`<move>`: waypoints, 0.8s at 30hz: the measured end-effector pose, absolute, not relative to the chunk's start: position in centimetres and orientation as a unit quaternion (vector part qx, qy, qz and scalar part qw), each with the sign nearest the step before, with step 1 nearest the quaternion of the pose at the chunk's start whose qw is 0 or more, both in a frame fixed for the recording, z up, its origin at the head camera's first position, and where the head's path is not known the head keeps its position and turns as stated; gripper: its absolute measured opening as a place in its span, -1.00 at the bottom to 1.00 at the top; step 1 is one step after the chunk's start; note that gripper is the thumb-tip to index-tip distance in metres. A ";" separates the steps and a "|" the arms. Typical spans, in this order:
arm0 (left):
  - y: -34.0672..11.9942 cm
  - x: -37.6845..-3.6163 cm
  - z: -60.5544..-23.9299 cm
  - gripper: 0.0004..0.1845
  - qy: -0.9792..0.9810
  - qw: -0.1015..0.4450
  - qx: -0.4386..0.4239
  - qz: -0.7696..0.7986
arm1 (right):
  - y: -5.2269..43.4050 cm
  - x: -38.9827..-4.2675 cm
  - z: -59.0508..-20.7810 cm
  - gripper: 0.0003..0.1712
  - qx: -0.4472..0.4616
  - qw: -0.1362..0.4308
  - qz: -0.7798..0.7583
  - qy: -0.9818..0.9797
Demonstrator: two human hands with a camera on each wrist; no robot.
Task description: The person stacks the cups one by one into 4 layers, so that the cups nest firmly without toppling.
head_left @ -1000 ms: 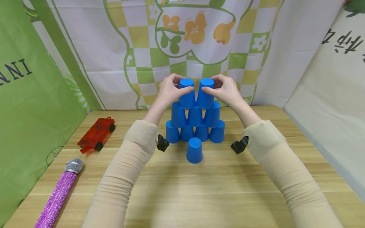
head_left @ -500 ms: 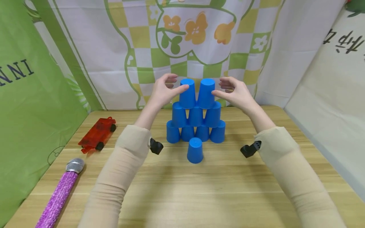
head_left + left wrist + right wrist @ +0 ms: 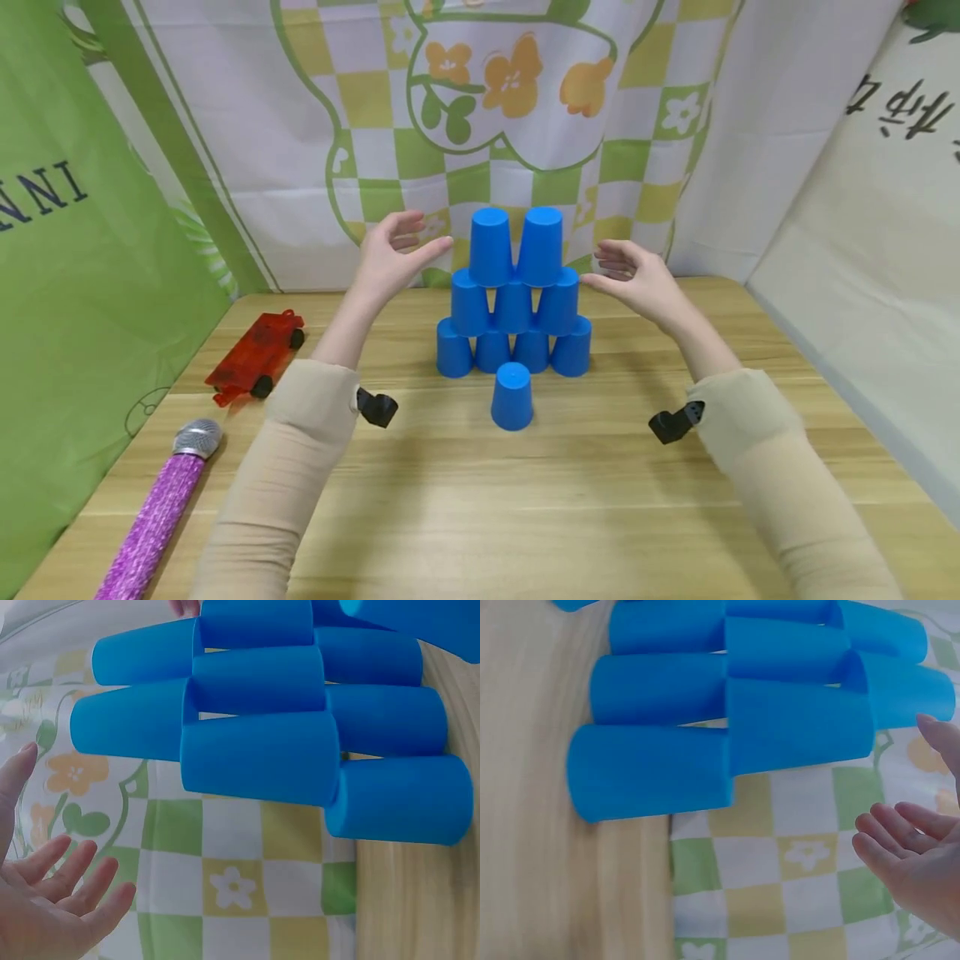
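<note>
— What lies on the wooden table (image 3: 570, 508) apart from the stack?
— A red toy car (image 3: 255, 354) sits near the table's left edge, toward the back. Nearer the front on that same side lies a purple glitter microphone (image 3: 153, 521), its silver head pointing toward the car.
— And behind the table?
— A checkered flower cloth (image 3: 487, 108) hangs at the back, with a green banner (image 3: 82, 250) on the left and a white sheet (image 3: 877, 208) on the right.

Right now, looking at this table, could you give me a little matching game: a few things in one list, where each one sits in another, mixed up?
Things:
1. single blue cup
2. red toy car
3. purple microphone
4. left hand

Places:
A. near left corner of the table
B. in the air left of the cup pyramid's top
C. in front of the pyramid
D. left side, beyond the microphone

Pairs: 1-C, 2-D, 3-A, 4-B
</note>
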State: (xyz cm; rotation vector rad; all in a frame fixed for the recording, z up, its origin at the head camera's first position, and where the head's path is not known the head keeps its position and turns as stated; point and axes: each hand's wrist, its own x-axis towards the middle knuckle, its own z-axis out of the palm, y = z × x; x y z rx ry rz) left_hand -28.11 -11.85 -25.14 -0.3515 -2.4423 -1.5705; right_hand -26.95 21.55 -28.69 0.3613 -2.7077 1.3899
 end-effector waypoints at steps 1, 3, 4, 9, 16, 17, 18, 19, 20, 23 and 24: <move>-12.1 -28.0 -25.3 -0.28 -0.828 0.107 -0.116 -0.538 | 21.7 -26.9 -29.0 -0.10 0.117 0.035 0.456 -0.881; -12.6 -27.7 -25.8 -0.27 -0.826 0.107 -0.109 -0.543 | 22.0 -26.8 -29.7 -0.11 0.118 0.031 0.458 -0.880; -12.9 -27.6 -26.1 -0.27 -0.824 0.105 -0.106 -0.547 | 22.1 -26.7 -30.0 -0.11 0.118 0.027 0.460 -0.880; -14.1 -26.8 -27.7 -0.27 -0.817 0.098 -0.101 -0.559 | 22.9 -26.6 -32.1 -0.10 0.109 0.009 0.479 -0.871; -15.3 -25.4 -30.2 -0.28 -0.819 0.080 -0.093 -0.561 | 23.4 -26.6 -35.1 -0.12 0.091 -0.001 0.508 -0.857; -15.4 -25.3 -30.5 -0.28 -0.821 0.077 -0.094 -0.558 | 23.4 -26.6 -35.5 -0.13 0.090 -0.001 0.511 -0.855; -15.4 -25.1 -30.8 -0.28 -0.823 0.074 -0.095 -0.554 | 23.4 -26.5 -35.7 -0.14 0.091 -0.002 0.513 -0.854; -15.4 -25.0 -31.0 -0.28 -0.826 0.070 -0.096 -0.551 | 23.3 -26.5 -36.0 -0.15 0.094 -0.001 0.513 -0.853; -15.4 -24.9 -31.3 -0.28 -0.827 0.066 -0.098 -0.550 | 23.3 -26.5 -36.2 -0.16 0.097 0.001 0.513 -0.853; -15.2 -24.4 -32.1 -0.31 -0.825 0.051 -0.100 -0.554 | 23.0 -26.4 -36.8 -0.18 0.104 0.002 0.513 -0.852; -15.0 -24.3 -32.3 -0.32 -0.823 0.047 -0.101 -0.557 | 22.9 -26.4 -37.0 -0.18 0.104 0.001 0.514 -0.851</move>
